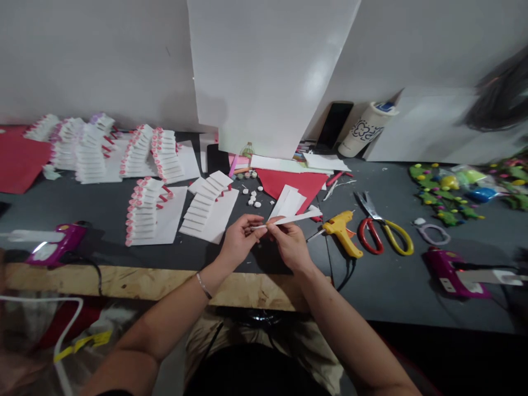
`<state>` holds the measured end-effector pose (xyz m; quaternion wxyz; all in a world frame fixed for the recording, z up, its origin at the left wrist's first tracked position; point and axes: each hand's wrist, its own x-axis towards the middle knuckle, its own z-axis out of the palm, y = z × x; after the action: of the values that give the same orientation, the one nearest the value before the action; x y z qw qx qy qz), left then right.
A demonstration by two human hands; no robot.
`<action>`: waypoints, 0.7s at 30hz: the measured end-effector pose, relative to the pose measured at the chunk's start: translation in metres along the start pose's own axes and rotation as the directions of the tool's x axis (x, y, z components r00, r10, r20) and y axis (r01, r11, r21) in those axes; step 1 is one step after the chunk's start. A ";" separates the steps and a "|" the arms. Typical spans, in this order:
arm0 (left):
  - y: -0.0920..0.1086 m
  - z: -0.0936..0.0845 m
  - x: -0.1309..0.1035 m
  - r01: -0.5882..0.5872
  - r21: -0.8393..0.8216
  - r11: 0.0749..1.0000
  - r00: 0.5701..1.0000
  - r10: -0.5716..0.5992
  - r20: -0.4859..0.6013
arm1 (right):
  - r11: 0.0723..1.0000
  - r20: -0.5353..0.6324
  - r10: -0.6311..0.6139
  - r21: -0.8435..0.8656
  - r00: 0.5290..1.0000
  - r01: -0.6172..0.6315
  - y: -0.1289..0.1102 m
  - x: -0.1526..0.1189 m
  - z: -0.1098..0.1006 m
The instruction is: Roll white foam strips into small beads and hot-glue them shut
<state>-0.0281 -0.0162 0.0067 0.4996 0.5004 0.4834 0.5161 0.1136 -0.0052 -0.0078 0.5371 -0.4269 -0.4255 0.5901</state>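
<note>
Dark grey table (383, 289), a wooden plank (157, 283) along part of its near edge, meets a grey wall (103, 60). Above it, left hand (239, 239) and right hand (292, 245) both pinch a white strip (299, 216).

Pale grey wall (103, 60); dark table (383, 297), bare wood front edge (144, 279).

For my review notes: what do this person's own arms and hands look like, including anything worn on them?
The left hand and right hand are both ungloved, and both forearms are uncovered. A slim, silvery bracelet circles the left wrist; the right wrist shows nothing worn. No cables or markings are discernible on either arm.
</note>
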 end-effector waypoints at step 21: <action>0.003 -0.006 0.000 0.020 -0.094 0.995 1.000 -0.018 0.016 | 0.996 -0.074 -0.002 0.089 0.997 0.008 -0.004 0.000 0.001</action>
<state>-0.0337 -0.0163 0.0099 0.5310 0.4756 0.4595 0.5297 0.1139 -0.0055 -0.0035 0.5723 -0.4230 -0.3799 0.5910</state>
